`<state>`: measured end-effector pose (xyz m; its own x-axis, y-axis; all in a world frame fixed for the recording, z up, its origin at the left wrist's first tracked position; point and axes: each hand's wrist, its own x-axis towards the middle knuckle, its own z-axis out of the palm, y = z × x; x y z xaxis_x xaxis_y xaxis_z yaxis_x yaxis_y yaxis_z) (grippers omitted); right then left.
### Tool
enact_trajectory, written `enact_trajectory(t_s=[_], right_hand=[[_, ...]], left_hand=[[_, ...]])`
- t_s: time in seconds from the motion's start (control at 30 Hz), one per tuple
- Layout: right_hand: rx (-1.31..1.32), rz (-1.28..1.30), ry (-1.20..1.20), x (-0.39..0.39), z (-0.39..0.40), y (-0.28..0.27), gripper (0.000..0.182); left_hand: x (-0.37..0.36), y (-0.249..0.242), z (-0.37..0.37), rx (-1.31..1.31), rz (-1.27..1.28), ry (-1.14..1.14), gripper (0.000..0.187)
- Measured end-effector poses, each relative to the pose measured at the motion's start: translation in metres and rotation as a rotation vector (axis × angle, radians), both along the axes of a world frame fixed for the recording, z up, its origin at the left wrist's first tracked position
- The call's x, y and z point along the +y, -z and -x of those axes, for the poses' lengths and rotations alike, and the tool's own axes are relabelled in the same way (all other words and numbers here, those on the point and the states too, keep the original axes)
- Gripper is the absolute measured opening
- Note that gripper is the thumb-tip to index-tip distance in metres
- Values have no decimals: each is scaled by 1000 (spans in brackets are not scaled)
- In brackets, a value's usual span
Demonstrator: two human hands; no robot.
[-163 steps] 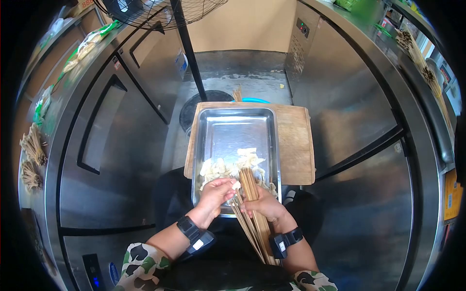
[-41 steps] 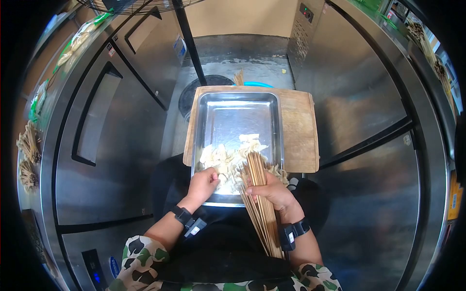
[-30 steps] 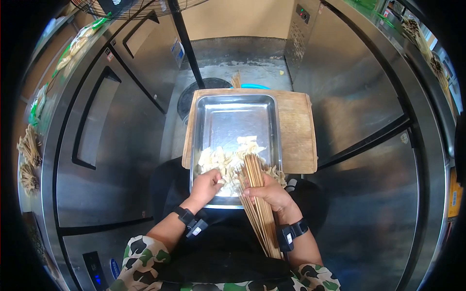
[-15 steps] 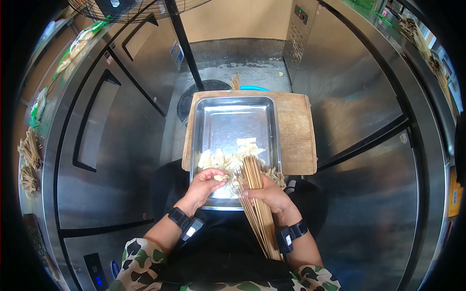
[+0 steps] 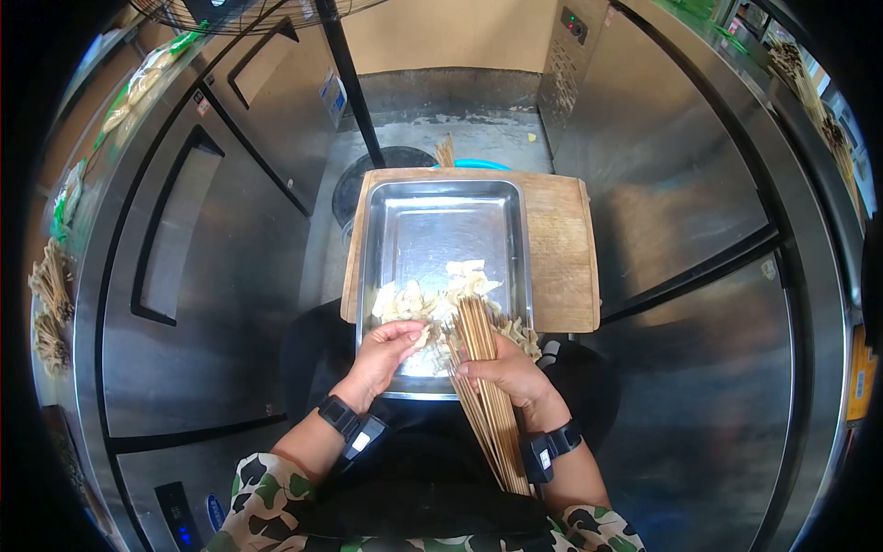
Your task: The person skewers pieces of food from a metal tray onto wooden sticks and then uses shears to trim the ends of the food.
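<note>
A steel tray (image 5: 440,216) holds pale, flat food pieces (image 5: 400,300) bunched in its near half. My left hand (image 5: 379,357) is over the tray's near left part, thumb and fingers pinched on a small pale food piece (image 5: 422,337). Wrapped round a thick bundle of bamboo skewers (image 5: 501,419), my right hand (image 5: 515,370) is at the tray's near right corner. The bundle's upper ends reach over the tray among the pieces, and its lower ends extend toward my lap. Whether any skewer carries food is hard to make out.
Beneath the tray is a wooden board (image 5: 561,248). Steel cabinets (image 5: 198,304) stand close on the left, and another steel cabinet (image 5: 690,184) on the right. A black pole (image 5: 349,83) rises beyond the board, near a dark round base (image 5: 354,189). Skewer bundles (image 5: 52,285) lie on the left counter.
The pale piece in my left fingers has turned from lying flat to more upright. My right hand and the skewers have barely moved. The view has shifted slightly.
</note>
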<state>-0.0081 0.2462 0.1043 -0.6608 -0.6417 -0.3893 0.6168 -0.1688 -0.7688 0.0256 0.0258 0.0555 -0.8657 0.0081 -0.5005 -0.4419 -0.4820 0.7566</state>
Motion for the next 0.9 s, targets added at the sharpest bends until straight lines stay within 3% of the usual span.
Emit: enact_trajectory(t_s=[0.23, 0.57, 0.7, 0.9], right_hand=[[17, -30, -9, -4, 1, -3, 31], [-1, -137, -32, -14, -4, 2, 28], [-34, -157, -20, -23, -7, 0, 30], [17, -270, -9, -36, -10, 2, 33]], left_hand=[[-3, 9, 5, 13, -56, -83, 44], [4, 14, 23, -17, -307, -210, 17], [6, 4, 19, -27, -224, -190, 16], [12, 11, 18, 180, -141, -80, 14]])
